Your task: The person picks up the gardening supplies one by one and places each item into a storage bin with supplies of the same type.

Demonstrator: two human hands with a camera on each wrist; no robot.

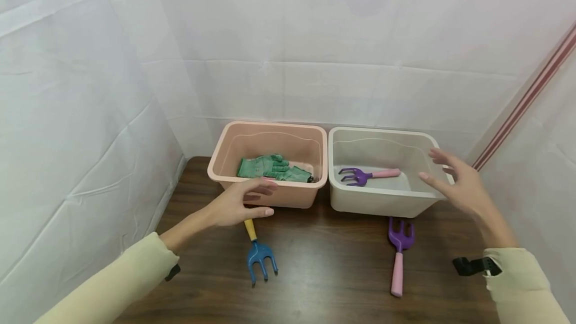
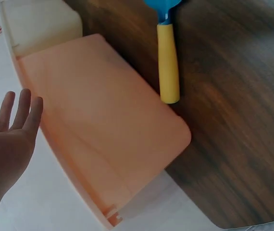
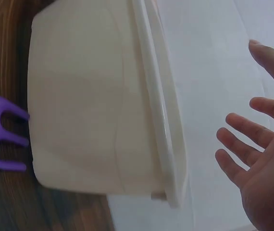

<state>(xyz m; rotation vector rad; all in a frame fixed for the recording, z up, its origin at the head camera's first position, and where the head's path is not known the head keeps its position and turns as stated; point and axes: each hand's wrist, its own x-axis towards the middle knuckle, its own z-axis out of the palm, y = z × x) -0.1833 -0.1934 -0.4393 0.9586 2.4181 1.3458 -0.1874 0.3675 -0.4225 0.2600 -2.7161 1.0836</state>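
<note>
My left hand [image 1: 238, 201] hovers in front of the pink bin [image 1: 297, 195], fingers loosely bent and holding nothing. Green gardening gloves [image 1: 270, 166] lie inside that bin. Below this hand, a blue hand fork [image 1: 259, 254] with a yellow handle [image 2: 168, 62] lies on the table. Over the right end of the cream bin [image 1: 373, 204] hangs my right hand [image 1: 463, 184], fingers spread, nothing in its grasp. Inside the cream bin rests a purple hand cultivator [image 1: 360, 176] with a pink handle. A purple hand fork [image 1: 400, 239] with a pink handle lies before it.
Both bins stand side by side at the back of the dark wooden table [image 1: 324, 274]. White sheeting [image 1: 337, 64] hangs behind them and along both sides. A red-striped edge [image 1: 526, 99] runs down the sheeting at right.
</note>
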